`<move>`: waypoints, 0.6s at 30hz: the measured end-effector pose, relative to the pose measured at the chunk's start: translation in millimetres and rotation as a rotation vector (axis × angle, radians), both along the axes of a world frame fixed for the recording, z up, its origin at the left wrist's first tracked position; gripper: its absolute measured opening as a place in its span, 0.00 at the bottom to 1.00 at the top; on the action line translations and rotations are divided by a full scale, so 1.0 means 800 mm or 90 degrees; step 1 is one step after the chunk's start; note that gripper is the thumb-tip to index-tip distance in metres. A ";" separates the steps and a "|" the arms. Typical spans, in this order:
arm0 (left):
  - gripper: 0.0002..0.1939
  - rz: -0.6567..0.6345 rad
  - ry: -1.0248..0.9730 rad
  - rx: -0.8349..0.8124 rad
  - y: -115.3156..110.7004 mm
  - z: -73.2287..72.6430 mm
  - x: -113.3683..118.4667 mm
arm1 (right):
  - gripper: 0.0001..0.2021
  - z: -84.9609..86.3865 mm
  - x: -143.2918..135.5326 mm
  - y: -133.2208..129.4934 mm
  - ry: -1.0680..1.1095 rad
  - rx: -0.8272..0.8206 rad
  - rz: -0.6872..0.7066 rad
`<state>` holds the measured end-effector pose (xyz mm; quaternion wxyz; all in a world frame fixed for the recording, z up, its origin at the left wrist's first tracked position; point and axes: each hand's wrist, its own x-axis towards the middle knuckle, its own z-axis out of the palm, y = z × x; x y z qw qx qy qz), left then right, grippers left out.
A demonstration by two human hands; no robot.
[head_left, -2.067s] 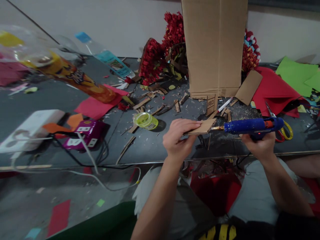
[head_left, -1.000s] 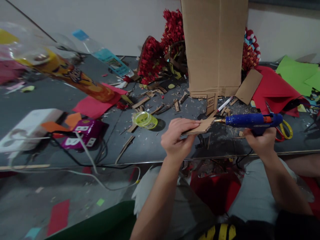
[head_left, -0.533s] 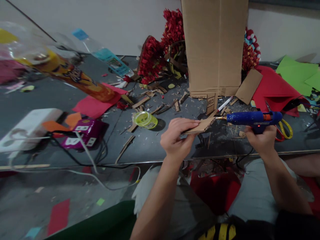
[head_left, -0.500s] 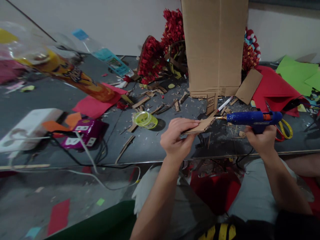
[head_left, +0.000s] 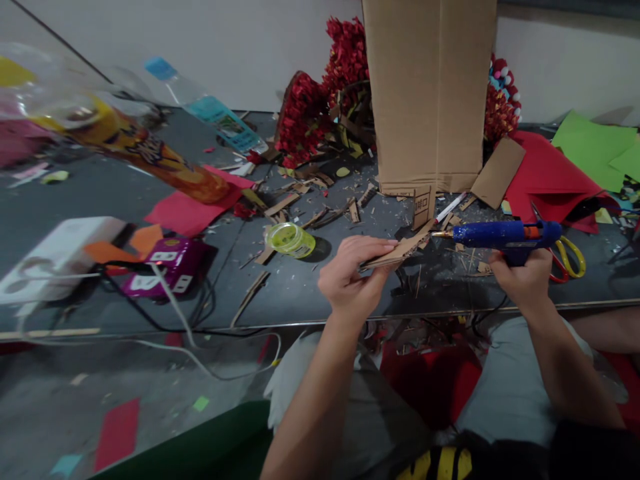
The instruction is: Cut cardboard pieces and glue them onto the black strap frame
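Note:
My left hand pinches a small piece of cardboard between thumb and fingers, above the table's front edge. My right hand is wrapped round the handle of a blue glue gun. Its metal nozzle points left, close to the cardboard's right edge; whether they touch I cannot tell. Behind the glue gun lies a white marker pen. Scissors with yellow and red handles rest just beyond my right hand. A small jar with yellow-green contents stands left of my left hand.
A tall cardboard box stands at the back, with red paper-covered shapes beside it. Bottles, a white power strip and a purple box with cables occupy the left. Cardboard scraps litter the table.
The cardboard in my left hand has tilted, and its edge shows more. The glue gun's nozzle has shifted very slightly. Both hands keep their hold.

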<state>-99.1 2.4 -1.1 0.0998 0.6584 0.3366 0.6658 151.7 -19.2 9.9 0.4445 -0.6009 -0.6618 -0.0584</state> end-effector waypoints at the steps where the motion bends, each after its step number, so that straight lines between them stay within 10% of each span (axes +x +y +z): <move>1: 0.08 -0.001 -0.002 0.000 0.000 0.000 0.000 | 0.11 0.001 0.000 0.000 -0.002 -0.003 -0.003; 18: 0.06 0.048 -0.093 -0.074 -0.001 0.002 0.002 | 0.09 -0.005 -0.001 0.008 -0.043 -0.028 -0.019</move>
